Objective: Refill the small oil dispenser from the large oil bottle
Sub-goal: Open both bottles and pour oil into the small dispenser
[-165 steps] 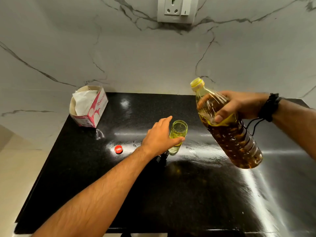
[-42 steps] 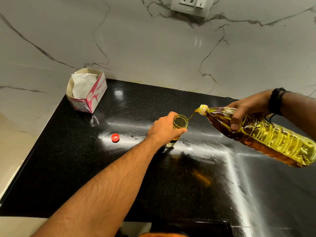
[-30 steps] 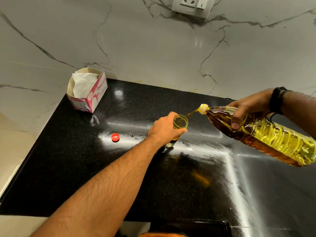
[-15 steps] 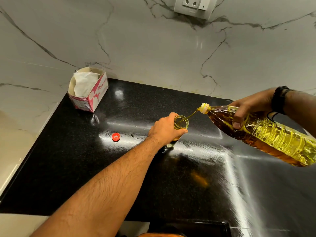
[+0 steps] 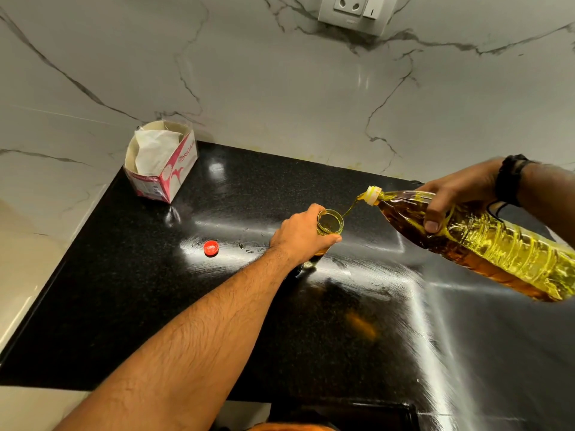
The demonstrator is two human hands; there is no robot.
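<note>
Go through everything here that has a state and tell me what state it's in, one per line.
Large oil bottle: uncapped, tilted, pouring.
Small oil dispenser: open, upright, receiving oil.
Red cap: off, on the counter.
Tissue box: open, tissue showing.
Left hand: gripping the dispenser.
Right hand: gripping the bottle.

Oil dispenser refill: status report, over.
Left hand steadies small dispenser. Right hand tilts large bottle, oil streaming into the mouth. Red cap well aside; nothing obstructing.

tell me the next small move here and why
Probably hold the tilt steady. The right hand has the large oil bottle nearly level, and a thin stream lands in the open mouth of the small oil dispenser, which the left hand grips; its fill level is unclear.
</note>
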